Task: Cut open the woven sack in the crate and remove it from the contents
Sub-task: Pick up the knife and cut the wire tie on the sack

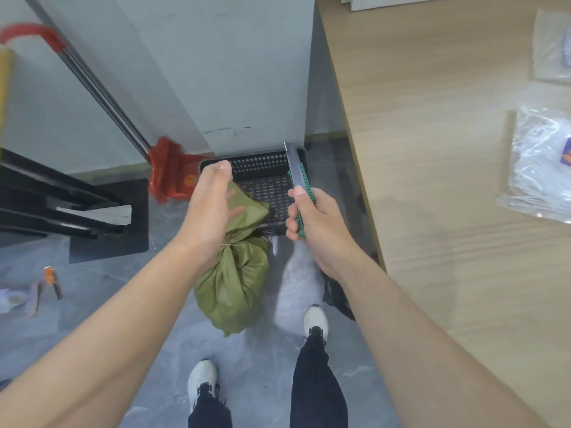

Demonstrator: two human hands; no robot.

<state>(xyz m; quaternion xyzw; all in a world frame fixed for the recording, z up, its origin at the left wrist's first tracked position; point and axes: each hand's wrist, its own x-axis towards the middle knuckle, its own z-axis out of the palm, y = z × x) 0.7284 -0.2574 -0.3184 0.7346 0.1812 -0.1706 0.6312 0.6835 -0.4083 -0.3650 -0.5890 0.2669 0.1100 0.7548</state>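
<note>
Far to your left, a red broom and dustpan [168, 173] lean against the wall, just beside the black perforated crate [262, 177]. Your left hand [208, 208] grips the gathered neck of the green woven sack [234, 282], fingers curled around the loose top above the tie. The sack hangs in front of the crate's near edge; whether its base rests on the grey floor or is lifted clear, you cannot tell from here. It does not look to be inside the crate yet.

Your right hand [315, 223] is wrapped closed on a green utility knife [298, 183], thumb on the slider, blade extended and pointing away from you over the crate. The wooden tabletop [448, 149] to your right carries clear plastic bags [543, 162].

Mind the risks: the blade is out while your left fingers sit close to where you would likely cut, so a slip could catch them. Cutting too deep could also damage the contents or spill them onto the floor by your shoes [315, 322].
</note>
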